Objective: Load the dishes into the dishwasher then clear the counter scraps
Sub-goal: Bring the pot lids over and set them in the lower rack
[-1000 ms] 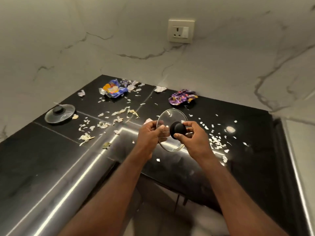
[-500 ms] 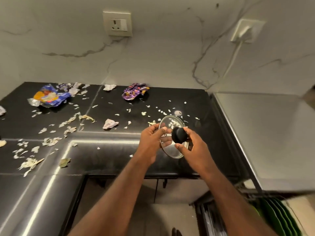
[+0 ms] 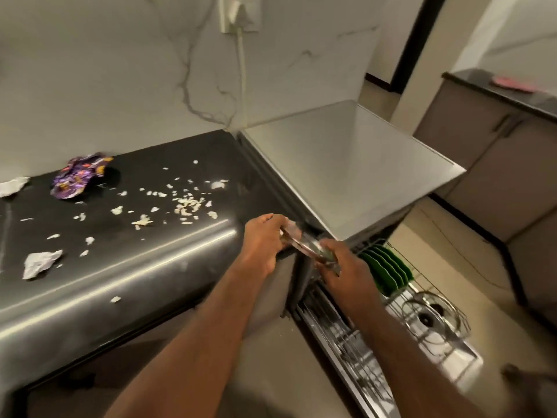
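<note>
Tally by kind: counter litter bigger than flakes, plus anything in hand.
purple wrapper: 1
crumpled white paper: 2
glass lid, gripped by left hand and right hand: 1
Total: 4

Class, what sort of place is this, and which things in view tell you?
Most likely a home kitchen: a black counter strewn with food scraps, a pulled-out dishwasher rack holding green plates, and a glass lid.
</note>
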